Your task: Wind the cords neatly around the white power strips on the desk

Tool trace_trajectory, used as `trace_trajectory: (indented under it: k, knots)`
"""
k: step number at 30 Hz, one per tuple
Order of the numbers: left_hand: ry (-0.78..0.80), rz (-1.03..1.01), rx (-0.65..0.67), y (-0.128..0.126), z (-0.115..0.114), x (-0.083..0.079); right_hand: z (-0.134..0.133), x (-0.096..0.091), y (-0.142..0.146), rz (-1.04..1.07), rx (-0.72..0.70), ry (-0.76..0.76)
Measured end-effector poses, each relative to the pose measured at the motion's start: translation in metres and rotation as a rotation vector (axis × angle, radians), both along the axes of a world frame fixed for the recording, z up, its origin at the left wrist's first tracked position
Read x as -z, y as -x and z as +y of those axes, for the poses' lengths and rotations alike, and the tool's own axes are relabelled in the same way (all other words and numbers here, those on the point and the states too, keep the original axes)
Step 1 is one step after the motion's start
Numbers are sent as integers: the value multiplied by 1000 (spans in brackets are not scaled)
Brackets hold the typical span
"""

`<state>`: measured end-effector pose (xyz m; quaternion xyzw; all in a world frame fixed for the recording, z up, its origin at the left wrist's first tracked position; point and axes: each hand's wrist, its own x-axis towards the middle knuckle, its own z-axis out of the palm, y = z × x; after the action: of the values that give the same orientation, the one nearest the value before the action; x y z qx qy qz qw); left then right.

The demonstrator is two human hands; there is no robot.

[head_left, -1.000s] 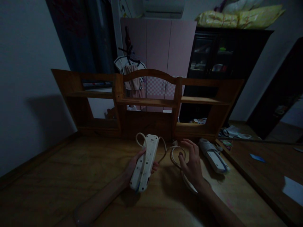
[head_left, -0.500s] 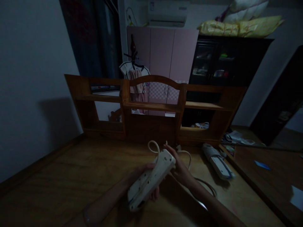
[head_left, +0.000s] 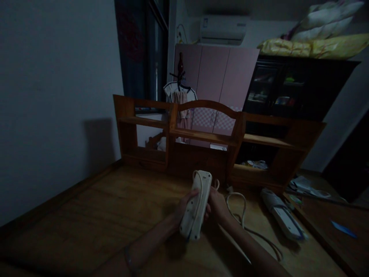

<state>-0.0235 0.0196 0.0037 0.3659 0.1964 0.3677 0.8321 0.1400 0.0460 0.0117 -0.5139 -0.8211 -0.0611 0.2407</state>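
A cream power strip (head_left: 196, 206) stands nearly upright above the wooden surface (head_left: 115, 215), held by both hands. My left hand (head_left: 184, 206) wraps round its left side from behind. My right hand (head_left: 217, 204) grips its right side, with the strip's cream cord (head_left: 240, 209) running past my fingers. The cord loops over the strip's top end and trails down to the right across the wood.
A second power strip (head_left: 281, 213) with a blue edge lies to the right. A wooden shelf unit (head_left: 207, 134) stands along the far edge. A grey wall is at the left; papers (head_left: 305, 184) and a blue card (head_left: 343, 229) lie at the right.
The strip swung from tilted to nearly upright, and my right hand moved from reaching for the cord to gripping the strip's side. The view has shifted left.
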Motion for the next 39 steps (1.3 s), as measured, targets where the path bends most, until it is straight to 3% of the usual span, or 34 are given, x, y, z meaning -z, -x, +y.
trace_trajectory:
  k: [4, 10, 18, 25, 28, 32, 39]
  knots:
    - [-33, 27, -116, 3, 0, -3, 1, -9, -15, -42, 76, -38]
    - [-129, 10, -114, 4, -10, -7, -10, -9, -33, -65, 133, -129]
    - [-126, 135, -310, -3, 3, -5, -24, 8, -47, -82, -140, -196]
    - [-200, 315, -457, 5, 5, -10, -31, -13, -52, -101, -96, -287]
    - [-206, 346, -430, 8, 3, -17, -35, -20, -59, -78, -56, -262]
    - [-137, 271, -274, 9, 0, -22, -41, -22, -64, -58, 28, -235]
    - [6, 164, -71, 7, 1, -13, -46, -14, -54, -84, 171, -158]
